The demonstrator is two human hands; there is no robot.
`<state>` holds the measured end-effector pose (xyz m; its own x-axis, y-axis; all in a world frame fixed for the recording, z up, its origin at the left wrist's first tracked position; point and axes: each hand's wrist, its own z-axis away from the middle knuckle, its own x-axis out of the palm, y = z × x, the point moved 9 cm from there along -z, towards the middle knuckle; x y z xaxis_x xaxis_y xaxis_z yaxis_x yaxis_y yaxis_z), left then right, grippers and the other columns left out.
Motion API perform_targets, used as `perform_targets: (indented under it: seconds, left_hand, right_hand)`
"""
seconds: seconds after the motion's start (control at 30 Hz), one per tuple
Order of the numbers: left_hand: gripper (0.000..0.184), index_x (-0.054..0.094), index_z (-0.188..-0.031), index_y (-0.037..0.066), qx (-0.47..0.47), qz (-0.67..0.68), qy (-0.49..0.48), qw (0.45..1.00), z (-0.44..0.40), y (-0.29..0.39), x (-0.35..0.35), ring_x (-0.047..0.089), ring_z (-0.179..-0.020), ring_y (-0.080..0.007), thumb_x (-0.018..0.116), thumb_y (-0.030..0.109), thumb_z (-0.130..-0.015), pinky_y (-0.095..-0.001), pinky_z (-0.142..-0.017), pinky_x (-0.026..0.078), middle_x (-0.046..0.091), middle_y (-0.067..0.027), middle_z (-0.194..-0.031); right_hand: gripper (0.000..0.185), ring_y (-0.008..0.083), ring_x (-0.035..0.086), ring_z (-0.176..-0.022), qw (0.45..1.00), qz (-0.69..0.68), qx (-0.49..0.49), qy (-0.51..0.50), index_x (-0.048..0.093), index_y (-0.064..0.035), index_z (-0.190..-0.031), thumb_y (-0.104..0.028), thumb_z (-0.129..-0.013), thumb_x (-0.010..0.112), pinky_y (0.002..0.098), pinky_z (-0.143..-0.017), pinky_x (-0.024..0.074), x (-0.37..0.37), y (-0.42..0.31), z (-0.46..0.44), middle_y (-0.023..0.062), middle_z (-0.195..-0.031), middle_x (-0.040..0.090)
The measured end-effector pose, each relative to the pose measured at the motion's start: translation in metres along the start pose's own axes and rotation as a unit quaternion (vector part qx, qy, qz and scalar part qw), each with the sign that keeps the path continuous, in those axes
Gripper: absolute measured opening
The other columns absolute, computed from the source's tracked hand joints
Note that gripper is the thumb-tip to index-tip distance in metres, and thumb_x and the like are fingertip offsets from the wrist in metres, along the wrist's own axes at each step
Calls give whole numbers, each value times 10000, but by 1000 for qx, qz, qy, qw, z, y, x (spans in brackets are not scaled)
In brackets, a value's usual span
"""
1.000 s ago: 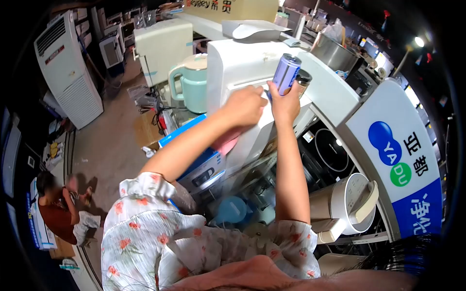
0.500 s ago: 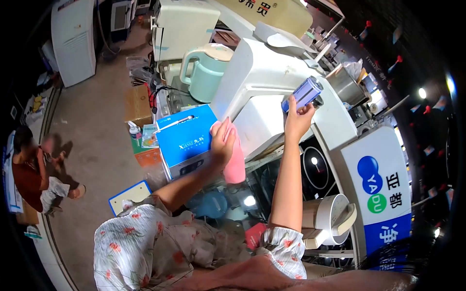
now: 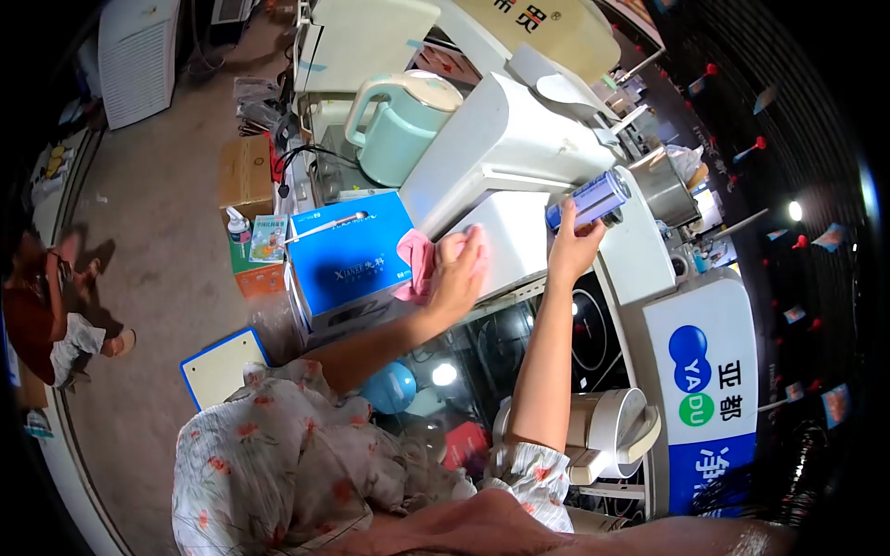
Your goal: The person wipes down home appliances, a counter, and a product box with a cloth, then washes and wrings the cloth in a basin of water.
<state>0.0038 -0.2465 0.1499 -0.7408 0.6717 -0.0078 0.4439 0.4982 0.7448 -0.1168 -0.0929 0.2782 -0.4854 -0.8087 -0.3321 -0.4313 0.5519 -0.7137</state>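
Observation:
In the head view, my left hand (image 3: 451,283) is closed around a crumpled pink cloth (image 3: 417,258), a little blurred, just right of a blue printed box (image 3: 352,246). A thin white stick (image 3: 326,227) with a darker tip lies on that box. Raised over a white appliance (image 3: 505,222), my right hand (image 3: 575,248) grips a blue-purple cylinder (image 3: 598,200) with a pale label and a shiny end; its exact kind I cannot make out. Fingers and thumb wrap its lower side. The cloth and the cylinder are apart.
A mint-green kettle (image 3: 399,130) stands behind the box. Below my arms is a dark glass surface (image 3: 501,343) with a blue round object (image 3: 389,386) under it. A beige-and-white appliance (image 3: 616,431) sits right of my right forearm. Another person (image 3: 46,306) is at far left.
My left hand has moved right and up, and the cloth, which hung down long, is now bunched. The cylinder in my right hand has shifted slightly right and tilted more level.

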Motion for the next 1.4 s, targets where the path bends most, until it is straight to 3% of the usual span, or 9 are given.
perform_targets:
  seconds: [0.27,0.43,0.63,0.83,0.97,1.07,1.17,1.3,1.4]
  left_hand:
    - [441,493,-1282,11,-36,-43,-9,998,34,-21,5,482,-1001,-334,586,132,-869,-418,-842,416,460,-175,-1091]
    - [447,516,-1280,58,35,-2,39,999,-40,43,-2,488,-1007,-326,598,138,-848,-417,-853,409,471,-166,-1099]
    - [427,514,-1272,14,-115,-24,61,991,-11,-33,-2,469,-995,-314,550,65,-850,-370,-889,385,466,-177,-1080]
    - [380,586,-1206,83,25,18,41,999,-53,47,-4,486,-1010,-335,600,114,-827,-401,-847,419,483,-164,-1091]
    - [293,620,-1133,73,-8,-9,68,998,-71,20,-10,495,-970,-341,577,152,-854,-406,-845,412,485,-167,-1064]
    - [289,613,-1135,45,-133,18,59,989,-49,-34,3,490,-987,-310,561,168,-878,-372,-861,407,481,-172,-1060]
    - [299,600,-1140,12,-161,71,45,983,-30,-42,-4,488,-986,-276,540,186,-903,-345,-870,402,476,-172,-1064]
    - [293,565,-1193,1,-103,208,38,972,-33,36,-40,470,-1049,-219,513,101,-922,-303,-937,379,456,-119,-1105]
    - [390,437,-1310,3,-165,437,-48,883,-15,83,-30,432,-1143,-209,499,92,-935,-295,-997,340,411,-125,-1217]
  right_hand:
    - [605,186,555,-770,1000,18,-2,-2,524,-8,-1100,-497,-781,682,305,-734,449,0,3,-1,58,-871,582]
    - [601,180,558,-774,1000,11,-5,-9,517,-6,-1113,-485,-789,681,302,-737,451,2,6,-3,58,-878,585]
    - [591,167,555,-768,1000,1,9,-10,514,-1,-1112,-464,-789,688,290,-730,452,-2,4,3,64,-896,595]
    - [609,169,554,-767,1000,-7,-6,-10,514,3,-1121,-465,-777,697,291,-738,453,2,6,-3,65,-899,593]
    - [596,167,549,-760,1000,-1,8,-12,517,4,-1117,-452,-777,697,290,-738,452,2,3,-2,63,-898,588]
    - [600,156,540,-749,1000,-8,5,-8,517,14,-1118,-440,-773,702,285,-731,452,1,6,-3,64,-888,582]
    - [560,133,516,-725,1000,-15,-5,-6,516,26,-1116,-392,-794,705,258,-692,447,-3,2,-1,35,-837,566]
    - [504,191,497,-1102,975,-222,-6,30,413,49,-1266,-306,-934,547,307,-930,410,-35,-4,40,146,-1193,505]
    - [544,259,270,-1345,964,-246,-64,-80,253,-7,-1390,-337,-985,404,398,-1092,241,-57,-28,133,183,-1436,280]
